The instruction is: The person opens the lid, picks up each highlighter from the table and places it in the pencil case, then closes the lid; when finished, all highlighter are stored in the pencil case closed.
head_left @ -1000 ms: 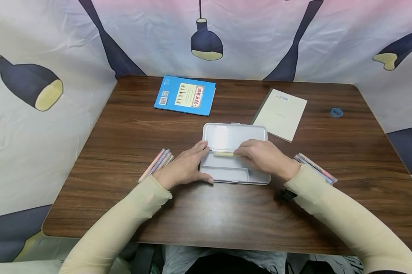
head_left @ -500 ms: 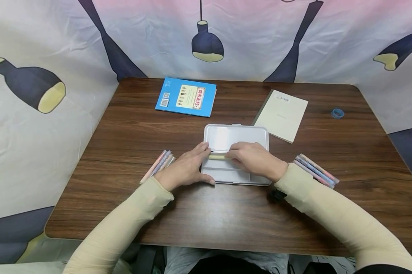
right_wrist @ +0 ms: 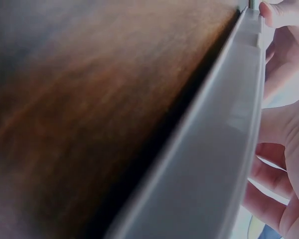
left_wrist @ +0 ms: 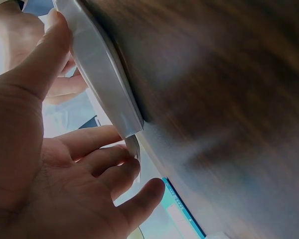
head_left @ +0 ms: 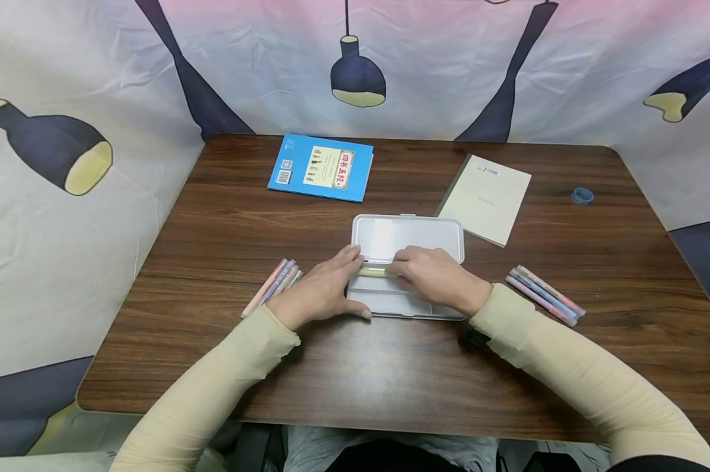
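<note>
An open white pencil case (head_left: 390, 305) lies on the table, its lid (head_left: 408, 237) folded back on the far side. My left hand (head_left: 325, 288) grips the case's left end, the thumb along the near edge and the fingers at the hinge side. In the left wrist view, that thumb (left_wrist: 52, 45) presses on the case's wall (left_wrist: 102, 74). A pale yellow pen (head_left: 374, 271) lies along the far compartment, and my right hand (head_left: 434, 275) pinches its right end; the fingertips are hidden in the head view. The right wrist view shows the right fingers (right_wrist: 269, 174) behind the case wall (right_wrist: 214, 124).
Several pastel pens (head_left: 272, 285) lie left of the case, partly behind the left hand. More pens (head_left: 546, 295) lie beyond the right forearm. A blue book (head_left: 295, 167), a cream notebook (head_left: 487, 200) and a blue tape roll (head_left: 581, 195) are farther back.
My right hand has moved a little left and slightly nearer, bringing the yellow pen down into the case's far compartment. The left hand has kept its place on the case.
</note>
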The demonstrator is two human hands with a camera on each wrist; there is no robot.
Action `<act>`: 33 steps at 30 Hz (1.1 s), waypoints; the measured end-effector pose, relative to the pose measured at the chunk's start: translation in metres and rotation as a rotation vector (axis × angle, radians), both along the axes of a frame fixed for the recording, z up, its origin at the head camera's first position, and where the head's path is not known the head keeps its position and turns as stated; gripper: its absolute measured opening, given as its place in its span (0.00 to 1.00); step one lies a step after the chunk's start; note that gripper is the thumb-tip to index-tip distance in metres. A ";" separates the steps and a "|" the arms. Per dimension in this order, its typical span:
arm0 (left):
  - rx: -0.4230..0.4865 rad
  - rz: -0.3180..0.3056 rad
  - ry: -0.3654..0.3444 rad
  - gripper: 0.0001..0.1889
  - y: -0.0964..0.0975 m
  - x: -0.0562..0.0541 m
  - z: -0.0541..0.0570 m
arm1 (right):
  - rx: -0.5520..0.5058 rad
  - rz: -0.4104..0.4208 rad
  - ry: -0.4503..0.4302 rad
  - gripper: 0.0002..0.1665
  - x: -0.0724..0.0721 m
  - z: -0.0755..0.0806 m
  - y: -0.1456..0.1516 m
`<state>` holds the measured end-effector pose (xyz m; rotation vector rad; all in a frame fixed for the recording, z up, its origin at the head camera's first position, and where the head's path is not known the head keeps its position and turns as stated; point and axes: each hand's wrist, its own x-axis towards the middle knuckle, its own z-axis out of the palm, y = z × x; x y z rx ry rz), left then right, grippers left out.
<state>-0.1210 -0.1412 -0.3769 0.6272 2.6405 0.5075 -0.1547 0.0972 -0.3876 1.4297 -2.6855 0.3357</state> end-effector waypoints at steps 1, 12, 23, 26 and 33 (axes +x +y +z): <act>-0.001 0.000 0.000 0.56 0.000 0.000 0.000 | 0.000 -0.001 0.002 0.08 0.000 0.000 0.000; 0.004 -0.006 0.000 0.57 0.001 0.002 0.001 | 0.000 -0.008 0.004 0.09 0.002 -0.002 0.001; -0.001 -0.008 0.000 0.56 0.001 0.002 0.002 | 0.009 -0.005 0.002 0.09 0.002 -0.001 0.000; -0.009 -0.008 -0.003 0.56 0.001 0.001 0.002 | 0.007 -0.004 -0.005 0.09 0.002 0.000 0.001; 0.002 -0.002 -0.005 0.56 0.000 0.001 0.001 | -0.053 -0.024 0.006 0.12 0.006 0.006 0.019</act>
